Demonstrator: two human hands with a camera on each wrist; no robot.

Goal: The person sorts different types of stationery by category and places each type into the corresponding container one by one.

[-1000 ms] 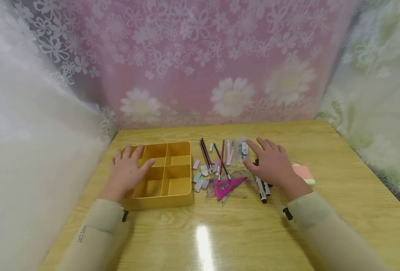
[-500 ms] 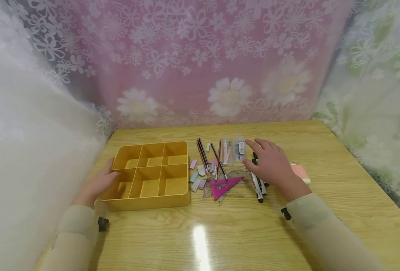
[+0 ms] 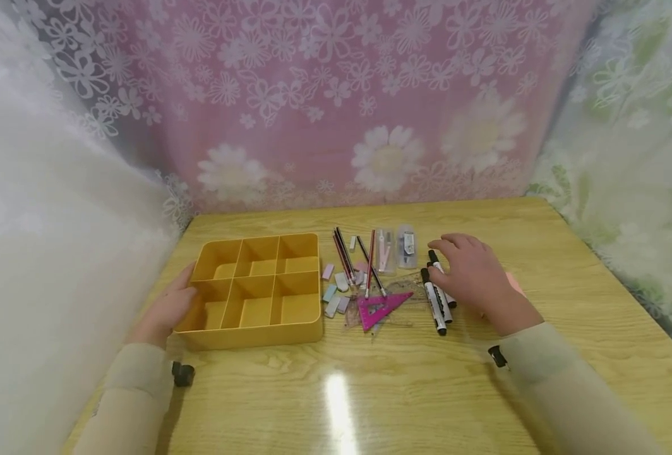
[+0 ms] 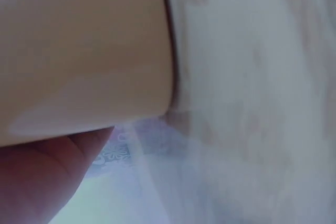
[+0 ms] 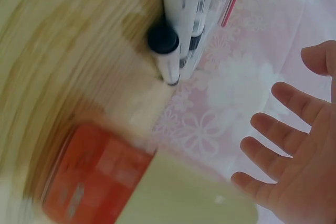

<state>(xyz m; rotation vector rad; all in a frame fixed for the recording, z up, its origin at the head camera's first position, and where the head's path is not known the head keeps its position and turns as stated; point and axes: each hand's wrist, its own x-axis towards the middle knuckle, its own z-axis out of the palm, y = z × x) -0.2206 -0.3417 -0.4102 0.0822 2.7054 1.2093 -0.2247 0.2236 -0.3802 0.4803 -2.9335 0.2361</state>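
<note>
A yellow six-compartment organizer box (image 3: 251,338) sits on the left of the table. My left hand (image 3: 168,309) grips its left wall, thumb over the rim and the other fingers at the outer side. The left wrist view shows the box wall (image 4: 89,51) close up, with part of the hand (image 4: 47,177) by its edge. My right hand (image 3: 475,278) hovers beside several black-capped white markers (image 3: 435,303), holding nothing. In the right wrist view its fingers (image 5: 286,137) are spread apart, and a red-orange and pale-yellow block (image 5: 100,177) lies nearby, mostly hidden in the head view.
Between box and markers lie several erasers (image 3: 332,308), pencils (image 3: 370,262), a magenta set square (image 3: 381,309) over clear rulers, a compass in a clear case (image 3: 385,251) and another small clear case (image 3: 407,246). A floral curtain (image 3: 324,126) hangs behind the table.
My left hand has gone from over the box's left compartments to its left wall. My right hand has shifted slightly right, away from the clear case, uncovering more of the markers.
</note>
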